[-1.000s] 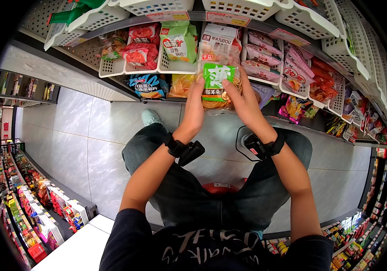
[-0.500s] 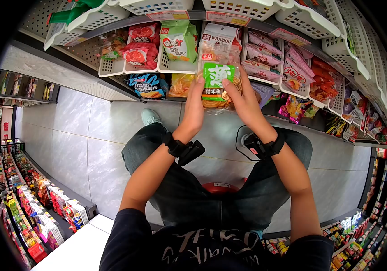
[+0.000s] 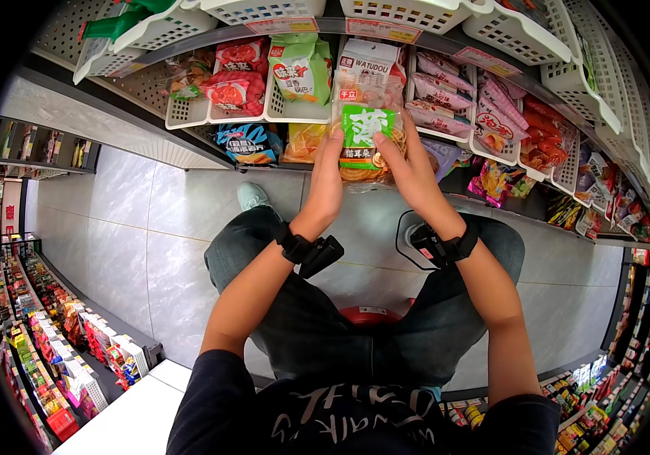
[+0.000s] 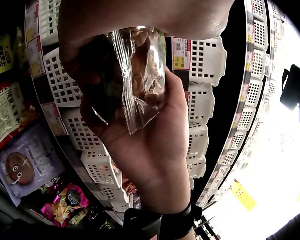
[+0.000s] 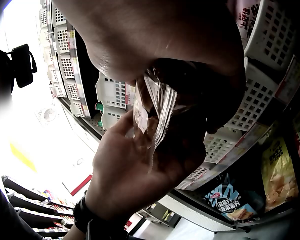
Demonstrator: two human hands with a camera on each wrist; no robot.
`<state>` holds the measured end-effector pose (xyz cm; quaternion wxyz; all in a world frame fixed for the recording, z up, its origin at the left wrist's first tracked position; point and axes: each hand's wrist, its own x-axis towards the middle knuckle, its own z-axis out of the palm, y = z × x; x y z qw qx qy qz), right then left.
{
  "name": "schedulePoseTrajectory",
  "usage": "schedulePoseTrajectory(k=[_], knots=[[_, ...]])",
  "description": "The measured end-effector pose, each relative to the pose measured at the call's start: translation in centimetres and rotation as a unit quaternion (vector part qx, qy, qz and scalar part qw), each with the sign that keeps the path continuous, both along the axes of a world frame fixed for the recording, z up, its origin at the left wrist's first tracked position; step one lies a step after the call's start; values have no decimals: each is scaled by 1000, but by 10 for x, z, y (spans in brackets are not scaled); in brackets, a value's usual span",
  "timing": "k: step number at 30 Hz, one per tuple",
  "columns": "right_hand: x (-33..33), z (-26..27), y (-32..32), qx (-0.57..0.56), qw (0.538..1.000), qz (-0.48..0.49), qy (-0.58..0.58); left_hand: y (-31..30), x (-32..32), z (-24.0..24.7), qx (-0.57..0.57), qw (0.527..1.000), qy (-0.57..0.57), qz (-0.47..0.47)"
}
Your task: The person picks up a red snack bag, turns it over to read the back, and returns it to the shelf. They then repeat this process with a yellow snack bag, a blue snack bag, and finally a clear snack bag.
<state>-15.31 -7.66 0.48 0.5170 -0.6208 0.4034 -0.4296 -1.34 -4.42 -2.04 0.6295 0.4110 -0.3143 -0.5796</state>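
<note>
Both hands hold a clear plastic snack bag (image 3: pixel 359 130) with a green label and round, curly brown crisps inside, in front of the lower shelf. The left hand (image 3: pixel 326 180) grips its left edge, thumb on the front. On the opposite side the right hand (image 3: pixel 414 171) holds the right edge, its thumb pressed onto the green label. In the left wrist view the crimped end seal of the bag (image 4: pixel 132 82) points toward the camera, between the hands. The right wrist view shows the bag's crinkled end (image 5: pixel 155 115) as well; most of the fingers behind it are hidden.
Behind the bag, white baskets hold a green snack bag (image 3: pixel 298 72), red packs (image 3: pixel 235 92) and pink packs (image 3: pixel 440 95). Perforated white baskets (image 3: pixel 408 11) line the shelf above. A blue bag (image 3: pixel 247 145) lies lower left. The person's knees flank grey floor tiles (image 3: pixel 112 212).
</note>
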Motion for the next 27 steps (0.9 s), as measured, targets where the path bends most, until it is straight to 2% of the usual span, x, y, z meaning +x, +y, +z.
schedulePoseTrajectory(k=[27], knots=[[0,-1,0,3,1000,-9,18,0,0,0,2,1000,1,-3]])
